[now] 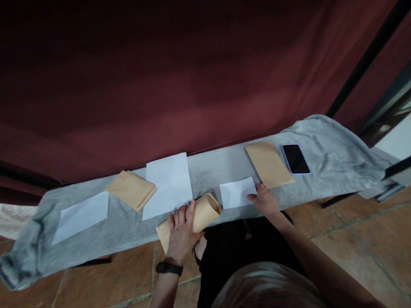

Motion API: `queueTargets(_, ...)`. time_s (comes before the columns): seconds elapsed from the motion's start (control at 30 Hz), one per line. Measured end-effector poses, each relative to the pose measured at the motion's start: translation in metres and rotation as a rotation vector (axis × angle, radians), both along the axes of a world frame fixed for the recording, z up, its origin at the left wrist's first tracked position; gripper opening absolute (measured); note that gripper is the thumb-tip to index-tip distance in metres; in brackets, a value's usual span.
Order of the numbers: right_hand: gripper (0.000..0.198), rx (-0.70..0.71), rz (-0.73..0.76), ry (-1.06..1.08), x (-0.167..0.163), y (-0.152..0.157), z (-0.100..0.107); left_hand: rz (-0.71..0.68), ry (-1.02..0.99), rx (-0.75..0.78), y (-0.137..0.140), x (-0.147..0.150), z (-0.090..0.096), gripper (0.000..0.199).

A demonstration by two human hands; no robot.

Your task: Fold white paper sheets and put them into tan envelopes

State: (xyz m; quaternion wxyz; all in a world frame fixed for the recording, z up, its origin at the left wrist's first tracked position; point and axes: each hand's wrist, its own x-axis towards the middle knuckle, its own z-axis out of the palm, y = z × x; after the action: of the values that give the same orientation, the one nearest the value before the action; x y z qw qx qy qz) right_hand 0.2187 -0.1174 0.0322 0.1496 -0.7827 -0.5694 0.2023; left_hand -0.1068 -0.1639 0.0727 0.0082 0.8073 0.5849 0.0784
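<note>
My left hand [181, 230] rests over a brown paper envelope [204, 214] at the table's front edge, its fingers curved around it. The envelope bulges into a rounded shape, and its right end gapes. To its right, a small white sheet of paper [236, 194] lies flat. My right hand [265, 199] has its thumb and fingers closed on that sheet's lower right corner. Just beyond this hand lies a flat brown envelope [270, 164]. A larger white sheet [172, 180] lies behind my left hand, partly under folded brown envelopes [130, 188].
A grey cloth [215, 163] covers the narrow table. Another white sheet [82, 215] lies at the left, and a phone [296, 160] at the right. A dark red curtain [181, 100] hangs behind. Black metal bars [379, 40] flank the table above a tiled floor [95, 298].
</note>
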Motion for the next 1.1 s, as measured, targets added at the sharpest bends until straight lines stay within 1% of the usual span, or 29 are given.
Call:
queueTargets(0.07, 0.022, 0.033, -0.011, 0.18, 0.006, 0.001, -0.001, 0.014, -0.011, -0.017, 0.001, 0.0, -0.002, 0.107)
queueTargets(0.13, 0.018, 0.11, -0.041, 0.432, 0.009, 0.001, -0.003, 0.025, -0.026, -0.041, 0.003, 0.0, -0.003, 0.11)
queueTargets(0.23, 0.027, 0.2, -0.077, 0.765, 0.007, -0.002, -0.002, 0.027, -0.054, -0.073, 0.005, -0.001, -0.003, 0.113)
queueTargets(0.33, 0.034, 0.271, -0.045, 0.978, -0.001, -0.007, 0.004, 0.021, -0.075, -0.085, 0.007, -0.001, -0.003, 0.116)
queueTargets(0.37, 0.034, 0.284, -0.022, 1.006, -0.003, -0.01, 0.007, 0.019, -0.081, -0.084, 0.008, 0.0, -0.003, 0.118)
queueTargets(0.43, 0.029, 0.271, 0.042, 0.941, -0.007, -0.016, 0.012, 0.015, -0.092, -0.079, 0.008, 0.001, -0.004, 0.119)
queueTargets(0.5, 0.025, 0.234, 0.121, 0.806, -0.007, -0.02, 0.016, 0.004, -0.098, -0.075, 0.008, 0.002, -0.005, 0.12)
queueTargets(0.6, 0.023, 0.209, 0.215, 0.611, 0.0, -0.021, 0.021, -0.024, -0.1, -0.081, 0.008, 0.002, -0.006, 0.121)
queueTargets(0.7, 0.023, 0.162, 0.293, 0.501, 0.01, -0.016, 0.026, -0.03, -0.103, -0.071, 0.007, 0.001, -0.005, 0.121)
queueTargets(0.8, 0.025, 0.105, 0.377, 0.453, 0.017, -0.011, 0.03, -0.034, -0.105, -0.055, 0.009, 0.002, -0.004, 0.121)
queueTargets(0.87, 0.026, 0.122, 0.393, 0.425, 0.015, -0.01, 0.03, -0.053, -0.106, -0.053, 0.01, 0.005, -0.003, 0.123)
queueTargets(0.97, 0.03, 0.164, 0.357, 0.422, 0.005, -0.012, 0.03, -0.078, -0.109, -0.049, 0.013, 0.015, 0.0, 0.125)
queueTargets(1.1, 0.034, 0.218, 0.326, 0.533, -0.019, -0.018, 0.028, -0.125, -0.126, -0.045, 0.017, 0.035, 0.009, 0.125)
